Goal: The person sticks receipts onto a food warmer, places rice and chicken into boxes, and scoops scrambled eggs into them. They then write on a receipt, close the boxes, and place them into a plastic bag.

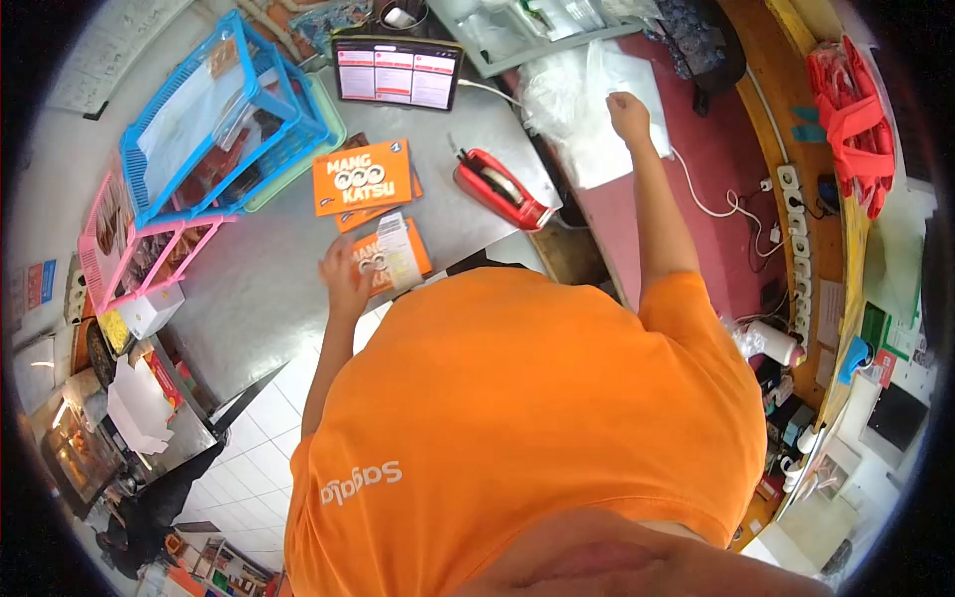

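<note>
My right hand (629, 117) is closed at the edge of thin white plastic bags (587, 99) on the reddish surface at the right; what its fingers grip is too small to make out. My left hand (343, 274) has its fingers apart beside an orange box (410, 251) near the counter's front edge. A paper slip (395, 239) lies across that box. Behind it, another orange box (366, 171) with white lettering rests on more orange packaging. The red tape dispenser (502, 189) stands to the right of the boxes.
A tablet (396, 73) stands at the back of the metal counter (239, 308). Blue baskets (224, 119) and a pink basket (149, 249) are at the left. A grey tray (477, 35) sits at the back. White cables (711, 211) cross the reddish surface.
</note>
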{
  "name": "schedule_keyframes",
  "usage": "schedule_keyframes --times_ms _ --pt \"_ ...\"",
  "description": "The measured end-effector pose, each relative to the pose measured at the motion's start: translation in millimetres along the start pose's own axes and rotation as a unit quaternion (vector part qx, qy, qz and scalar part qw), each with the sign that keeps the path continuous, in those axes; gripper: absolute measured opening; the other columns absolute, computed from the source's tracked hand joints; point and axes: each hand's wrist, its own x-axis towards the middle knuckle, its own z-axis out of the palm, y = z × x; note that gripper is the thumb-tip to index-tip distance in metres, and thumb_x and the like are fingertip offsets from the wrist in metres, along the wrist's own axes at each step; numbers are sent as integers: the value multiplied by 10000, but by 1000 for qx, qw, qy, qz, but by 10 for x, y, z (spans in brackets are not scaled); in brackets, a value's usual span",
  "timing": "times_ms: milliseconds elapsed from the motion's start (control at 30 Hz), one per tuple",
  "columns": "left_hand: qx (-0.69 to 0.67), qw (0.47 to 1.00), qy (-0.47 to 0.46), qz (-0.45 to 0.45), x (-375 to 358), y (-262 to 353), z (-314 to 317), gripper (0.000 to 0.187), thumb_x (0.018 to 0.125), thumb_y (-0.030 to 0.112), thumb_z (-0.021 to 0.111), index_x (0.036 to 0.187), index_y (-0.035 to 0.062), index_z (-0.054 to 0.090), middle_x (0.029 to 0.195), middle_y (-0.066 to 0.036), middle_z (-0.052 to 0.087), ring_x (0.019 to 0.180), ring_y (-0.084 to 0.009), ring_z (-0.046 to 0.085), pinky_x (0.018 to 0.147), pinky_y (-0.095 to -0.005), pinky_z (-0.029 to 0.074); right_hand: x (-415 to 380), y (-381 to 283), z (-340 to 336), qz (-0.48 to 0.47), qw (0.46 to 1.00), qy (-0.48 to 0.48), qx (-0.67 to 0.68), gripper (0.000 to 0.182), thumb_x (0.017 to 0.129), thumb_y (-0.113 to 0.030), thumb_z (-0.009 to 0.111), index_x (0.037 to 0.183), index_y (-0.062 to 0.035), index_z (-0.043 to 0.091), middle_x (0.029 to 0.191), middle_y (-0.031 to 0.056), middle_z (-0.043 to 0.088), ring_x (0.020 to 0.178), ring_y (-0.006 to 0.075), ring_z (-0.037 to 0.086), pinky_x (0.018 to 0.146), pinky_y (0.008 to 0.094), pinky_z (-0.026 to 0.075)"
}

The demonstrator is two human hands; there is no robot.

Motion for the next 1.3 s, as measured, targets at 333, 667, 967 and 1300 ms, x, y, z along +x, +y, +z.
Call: schedule_keyframes --times_ms 333,667,967,1300 --pt "-38 962 195 -187 -588 521 69 487 905 247 491 1290 -26 372 1298 -244 391 1200 -385 376 1009 -453 292 810 1235 556 -40 948 -171 -266 238 734 -256 540 742 -53 664 753 187 643 750 328 630 679 413 502" --pt "-125 928 206 -283 -1012 527 -106 415 905 170 484 1280 12 408 1276 -184 441 1174 -314 431 984 -397 341 656 982 252 -57 989 -118 -68 228 796 -250 549 879 -76 671 873 155 653 844 313 620 742 365 475" --pt "-226 907 221 -280 -1190 303 -99 386 930 200 464 1287 59 418 1298 -109 457 1156 -239 470 946 -364 375 466 -552 -2022 11 903 215 373 205 839 -112 454 910 36 577 904 115 589 782 189 559 688 302 462" --pt "-275 937 212 42 -780 1121 -1474 935 661 253 781 1393 85 225 1358 -148 387 1276 -289 355 1059 -461 233 -2477 -3553 -429 -293 805 -447 257 289 768 -286 716 840 -34 595 714 18 532 692 80 487 613 257 410"
